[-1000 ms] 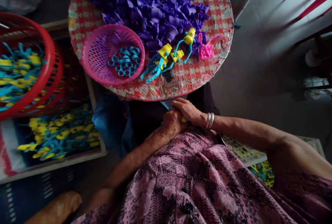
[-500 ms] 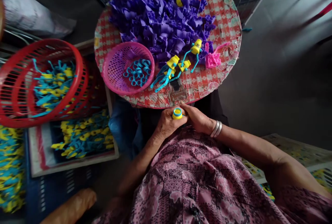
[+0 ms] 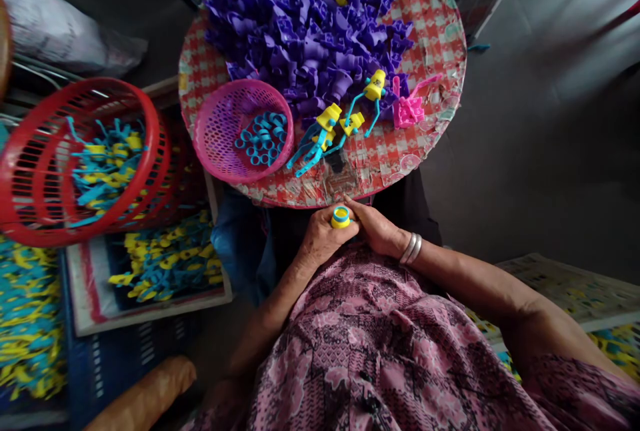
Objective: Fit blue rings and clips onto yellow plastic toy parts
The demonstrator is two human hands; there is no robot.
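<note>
The left hand (image 3: pixel 326 239) and right hand (image 3: pixel 376 228) are together, clamped on a small yellow-and-blue plastic ring (image 3: pixel 341 217) just below the edge of the round checked tabletop (image 3: pixel 430 38), which carries a pink basket (image 3: pixel 210 138) and purple plastic pieces (image 3: pixel 305 31). A red basket (image 3: pixel 153 131) stands to the left.

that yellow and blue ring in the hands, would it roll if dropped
The yellow and blue plastic ring would probably roll if it landed on edge, since it looks round. It seems light, stiff moulded plastic, so it likely survives a drop. Its glossy surface may be a little slippery.
</note>
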